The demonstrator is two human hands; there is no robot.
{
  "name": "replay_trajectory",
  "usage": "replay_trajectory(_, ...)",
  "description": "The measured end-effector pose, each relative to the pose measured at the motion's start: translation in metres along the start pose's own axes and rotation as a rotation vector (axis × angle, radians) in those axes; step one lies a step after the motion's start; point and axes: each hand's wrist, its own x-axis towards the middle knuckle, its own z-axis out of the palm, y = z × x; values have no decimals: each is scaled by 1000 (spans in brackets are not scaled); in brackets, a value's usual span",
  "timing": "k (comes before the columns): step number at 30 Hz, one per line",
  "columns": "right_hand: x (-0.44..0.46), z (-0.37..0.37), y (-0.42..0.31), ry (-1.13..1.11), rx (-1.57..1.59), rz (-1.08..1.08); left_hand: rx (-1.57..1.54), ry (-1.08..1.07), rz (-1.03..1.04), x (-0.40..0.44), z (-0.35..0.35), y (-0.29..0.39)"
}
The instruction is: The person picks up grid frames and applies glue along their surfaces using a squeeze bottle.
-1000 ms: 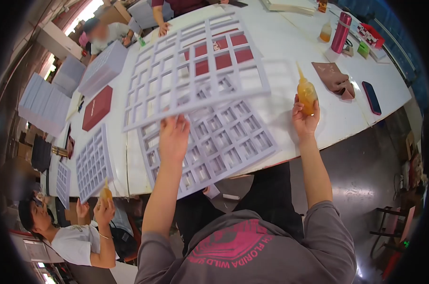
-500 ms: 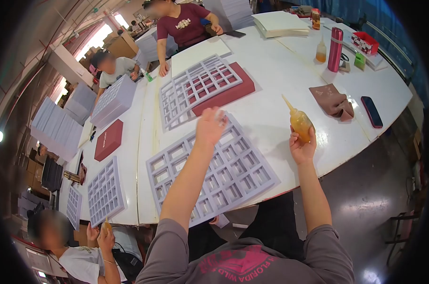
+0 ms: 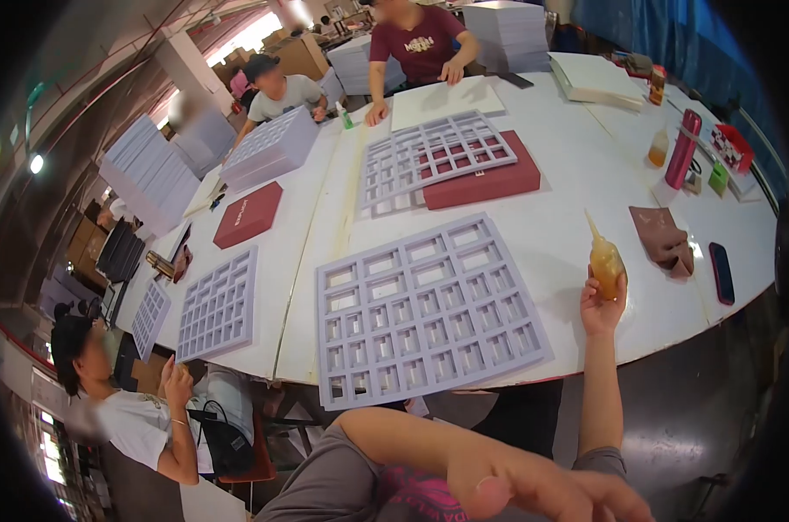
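Observation:
My right hand (image 3: 603,306) is wrapped round the lower part of a squeeze bottle (image 3: 607,268) of amber liquid, its long nozzle pointing up. Close to the camera at the bottom, my left hand (image 3: 542,487) reaches across my shirt with its fingers extended and nothing visible in them. A large pale grid tray (image 3: 422,348) with many rectangular openings lies flat at the table's near edge, touched by neither hand. Farther back, another grid (image 3: 403,165) rests tilted, partly on a dark red box (image 3: 499,185).
Seated at the left, a co-worker (image 3: 142,426) is beside smaller grids (image 3: 219,304); two more people are across the table. A red box (image 3: 248,215) and stacked grids (image 3: 273,148) stand back left. At the right are a cloth (image 3: 660,239), phone (image 3: 722,272) and pink flask (image 3: 682,148).
My left hand has moved from the grids down towards my body. The upper grid has gone from being lifted to resting against the dark red box. The view has shifted; my right hand still holds the bottle.

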Motion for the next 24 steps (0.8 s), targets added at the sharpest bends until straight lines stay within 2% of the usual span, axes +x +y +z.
replay_trajectory(2, 1, -3, 0, -7, -13, 2, 3, -75, 85, -3, 0, -5)
replay_trajectory(5, 2, -6, 0, -4, -30, 8, -88, -189, 36, -4, -1, -1)
replay_trajectory(9, 1, -3, 1, 5, -67, 10, -84, -148, 61, -5, 10, -3)
replay_trajectory(12, -1, 5, 5, 41, -106, -12, -78, -176, 48, -5, 17, 4)
replay_trajectory(17, -3, 6, 6, 22, -107, 6, -176, -251, 158, -10, 10, -13)
replay_trajectory(24, 1, 4, 5, 22, -130, 12, -121, -181, -8, -14, 20, 15)
